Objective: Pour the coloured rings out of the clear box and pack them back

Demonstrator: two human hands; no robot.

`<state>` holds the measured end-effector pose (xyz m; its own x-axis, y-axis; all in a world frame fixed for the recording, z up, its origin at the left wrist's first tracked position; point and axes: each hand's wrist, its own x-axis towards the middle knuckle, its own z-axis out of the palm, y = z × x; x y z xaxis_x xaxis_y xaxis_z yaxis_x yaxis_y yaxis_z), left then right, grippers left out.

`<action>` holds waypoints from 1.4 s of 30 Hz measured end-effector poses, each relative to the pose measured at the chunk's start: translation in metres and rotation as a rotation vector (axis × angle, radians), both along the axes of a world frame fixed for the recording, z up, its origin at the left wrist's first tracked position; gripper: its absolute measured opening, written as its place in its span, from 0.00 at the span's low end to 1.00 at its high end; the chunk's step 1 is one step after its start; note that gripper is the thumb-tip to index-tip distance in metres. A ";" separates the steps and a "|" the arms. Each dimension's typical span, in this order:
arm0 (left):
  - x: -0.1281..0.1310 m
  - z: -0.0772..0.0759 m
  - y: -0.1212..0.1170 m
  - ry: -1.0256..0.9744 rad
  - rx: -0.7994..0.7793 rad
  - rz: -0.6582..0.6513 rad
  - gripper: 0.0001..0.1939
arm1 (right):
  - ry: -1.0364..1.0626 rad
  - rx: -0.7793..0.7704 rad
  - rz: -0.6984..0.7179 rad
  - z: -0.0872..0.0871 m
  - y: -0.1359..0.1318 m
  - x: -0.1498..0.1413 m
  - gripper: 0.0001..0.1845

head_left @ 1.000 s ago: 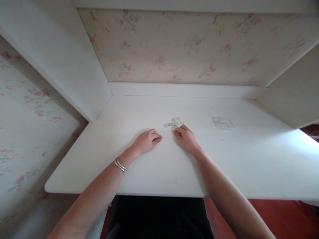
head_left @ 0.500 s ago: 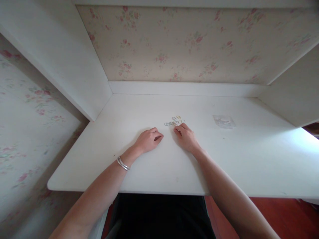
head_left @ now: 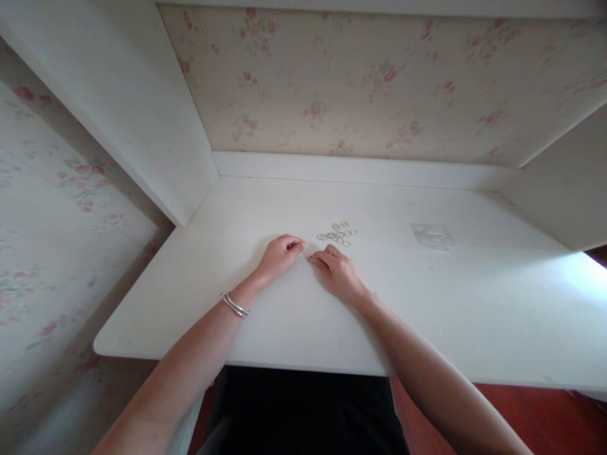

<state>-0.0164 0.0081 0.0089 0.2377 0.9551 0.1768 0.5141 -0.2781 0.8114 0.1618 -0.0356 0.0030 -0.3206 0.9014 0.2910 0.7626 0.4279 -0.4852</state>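
Note:
A loose cluster of small thin rings (head_left: 337, 236), silver and gold in colour, lies on the white desk just beyond my hands. My left hand (head_left: 281, 254) rests left of the cluster, thumb and fingertips pinched together. What that pinch holds, if anything, is too small to see. Directly in front of the rings, my right hand (head_left: 336, 270) points left with its fingertips pressed together. A tiny dark, shiny spot shows at those fingertips, too small to name. The two sets of fingertips are close but apart.
To the right of the rings, a clear plastic bag (head_left: 432, 236) lies flat on the white desk (head_left: 294, 328). A raised back strip (head_left: 355, 167) and side panels border the desktop. Silver bangles (head_left: 236, 306) circle my left wrist.
My right hand has drawn back from the rings and moved left, closer to my left hand. My left hand has shifted slightly, its fingertips pinched closer together. The view has turned slightly.

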 end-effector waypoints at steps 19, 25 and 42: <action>0.003 -0.005 -0.002 0.180 0.077 -0.097 0.12 | -0.034 0.067 -0.310 -0.002 0.013 0.028 0.15; 0.005 -0.004 -0.003 0.194 0.079 -0.090 0.12 | -0.179 -0.037 -0.408 -0.007 0.020 0.043 0.18; 0.004 -0.005 -0.003 0.177 0.082 -0.101 0.12 | -0.079 -0.030 -0.367 -0.004 0.019 0.041 0.14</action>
